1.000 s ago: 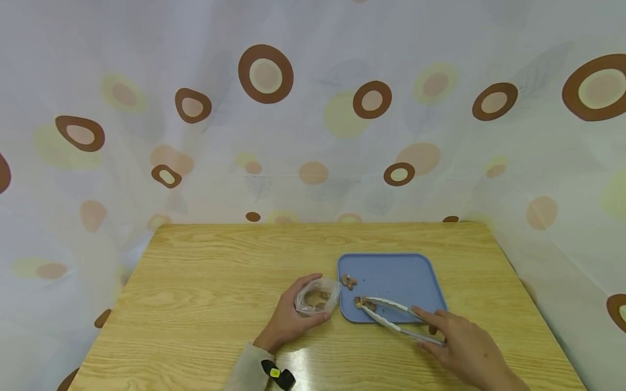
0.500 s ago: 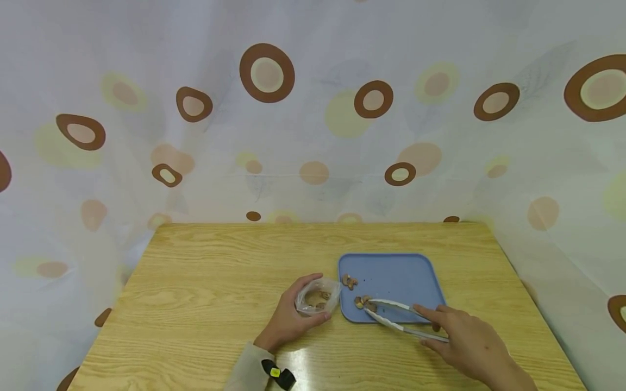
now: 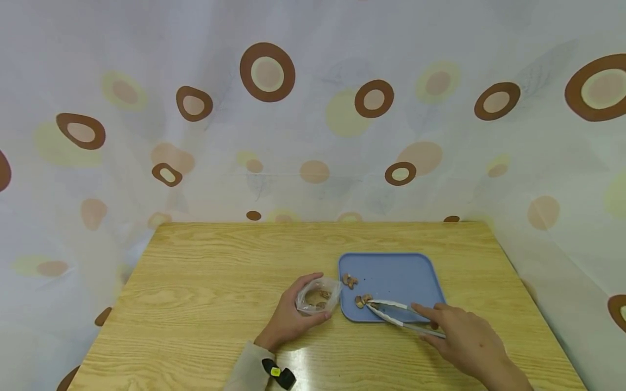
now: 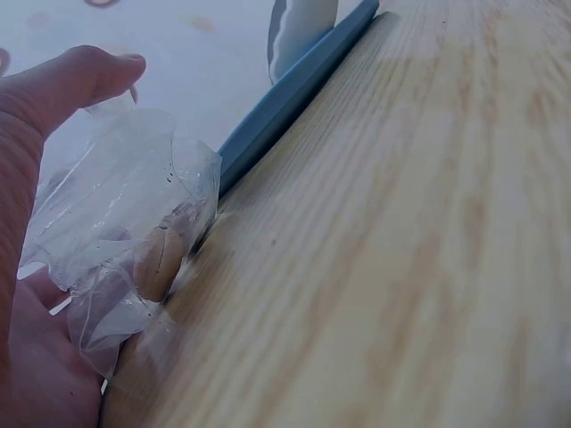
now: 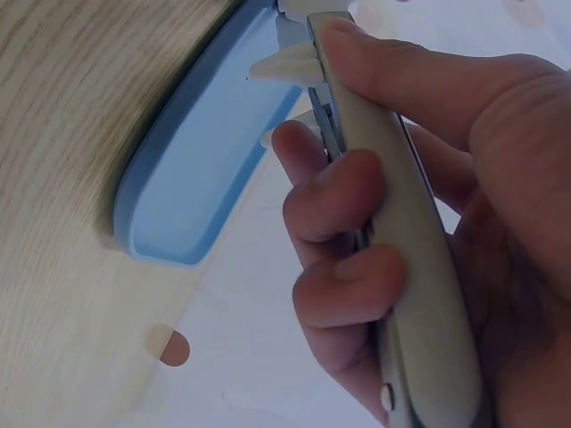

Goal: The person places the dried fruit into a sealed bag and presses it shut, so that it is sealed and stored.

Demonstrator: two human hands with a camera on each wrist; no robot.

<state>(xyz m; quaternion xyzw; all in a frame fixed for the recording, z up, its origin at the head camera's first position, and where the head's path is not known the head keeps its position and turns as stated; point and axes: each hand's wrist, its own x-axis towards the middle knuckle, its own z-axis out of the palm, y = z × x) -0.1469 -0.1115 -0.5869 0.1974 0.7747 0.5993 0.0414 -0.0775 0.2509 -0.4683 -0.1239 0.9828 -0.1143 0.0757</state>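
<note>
My left hand curls around a clear plastic bag, its mouth facing up, with brown pieces inside. In the left wrist view a tan, rounded piece shows through the crinkled plastic. My right hand grips metal tongs with white tips, fingers wrapped around the handle. The tips meet at a small cluster of brown, irregular pieces near the front left corner of the blue tray. Whether the tips pinch a piece cannot be made out. Behind that cluster lies another brown cluster.
The tray stands on a wood-grain table, right of the bag, with its left rim close to the bag. Small dark crumbs dot the tray. A patterned curtain encloses the table at the back and sides.
The tongs' tips have drawn together on the front cluster, after being spread around it, and shifted slightly right. My left hand and the bag stay in place.
</note>
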